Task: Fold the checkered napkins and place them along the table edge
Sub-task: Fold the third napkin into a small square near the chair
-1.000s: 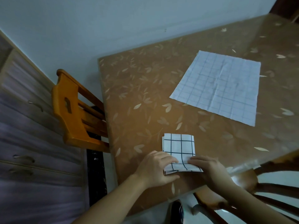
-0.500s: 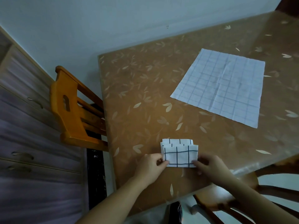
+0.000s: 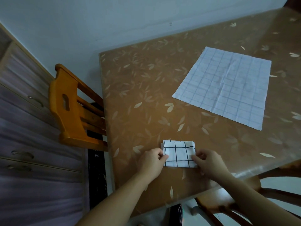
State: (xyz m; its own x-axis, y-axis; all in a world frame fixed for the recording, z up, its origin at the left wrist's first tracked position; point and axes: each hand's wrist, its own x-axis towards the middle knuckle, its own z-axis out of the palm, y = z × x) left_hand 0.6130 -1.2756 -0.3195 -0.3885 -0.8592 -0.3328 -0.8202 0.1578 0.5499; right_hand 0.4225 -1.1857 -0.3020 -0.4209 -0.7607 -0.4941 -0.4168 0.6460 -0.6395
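Note:
A small folded white napkin with dark check lines [image 3: 178, 154] lies on the brown leaf-patterned table [image 3: 138, 88], near its front edge. My left hand [image 3: 152, 162] pinches the napkin's left side. On the opposite side my right hand [image 3: 209, 162] pinches the lower right corner. Farther back on the right, a second checkered napkin [image 3: 226, 86] lies spread out flat and unfolded, with faint creases across it.
An orange wooden chair [image 3: 70, 108] stands at the table's left edge. A purple-grey drawer unit [image 3: 24, 144] fills the left side. Another wooden chair [image 3: 236, 204] sits under the table's front right corner. A pale wall runs behind the table.
The near part of the small napkin has been folded away from me onto itself, making it shorter and thicker. Both hands moved to its left and right sides.

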